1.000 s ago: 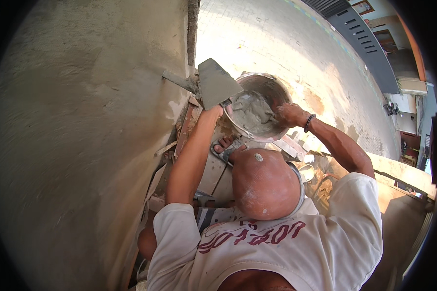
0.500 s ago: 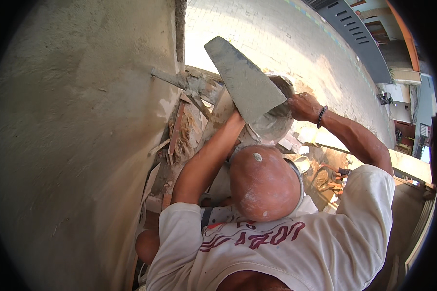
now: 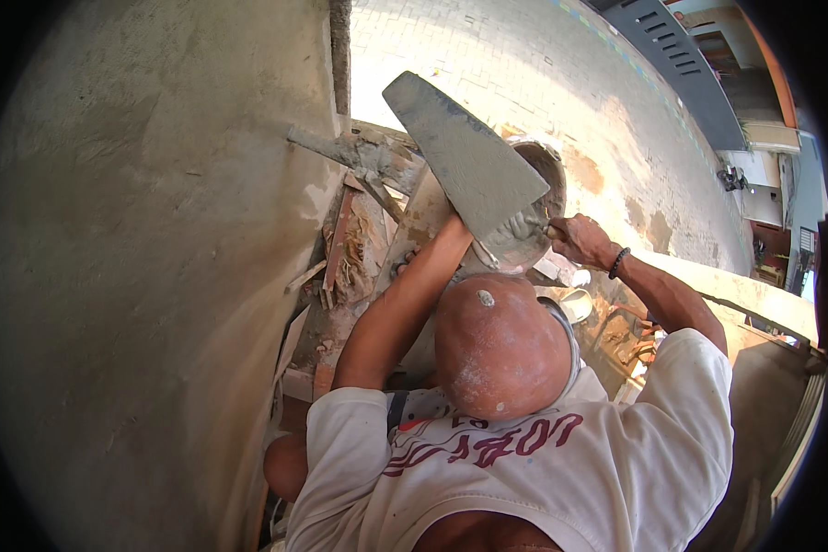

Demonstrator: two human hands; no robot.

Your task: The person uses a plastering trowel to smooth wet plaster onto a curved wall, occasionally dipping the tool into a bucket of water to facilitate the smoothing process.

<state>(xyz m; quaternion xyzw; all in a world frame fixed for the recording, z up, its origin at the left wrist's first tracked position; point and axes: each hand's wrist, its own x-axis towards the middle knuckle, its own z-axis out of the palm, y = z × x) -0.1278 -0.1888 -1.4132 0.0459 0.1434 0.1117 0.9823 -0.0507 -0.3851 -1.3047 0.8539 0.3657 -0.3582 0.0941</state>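
My left forearm runs up to a tapered plastering float [image 3: 474, 152], its upper face smeared with wet grey mortar. My left hand [image 3: 457, 226] is mostly hidden beneath the float and holds it up from below, fingers out of sight. On the right, my right hand [image 3: 583, 241], with a dark beaded bracelet at the wrist, is closed round the handle of a small trowel [image 3: 555, 233]. The trowel's mortar-covered end reaches into a round bucket [image 3: 554, 164] of grey mortar. Part of the bucket lies hidden under the float.
A rough plastered wall [image 3: 147, 258] fills the left side. My bent knee [image 3: 501, 345] is close below the bucket. Mortar-caked planks [image 3: 391, 166] and wood scraps [image 3: 345, 248] lie between wall and bucket. Beyond is a sunlit paved lane [image 3: 488, 55] with a grey gate [image 3: 676, 74].
My right hand has moved slightly down and right, and the trowel handle now shows. The float has shifted only a little, baring more of the bucket's inside.
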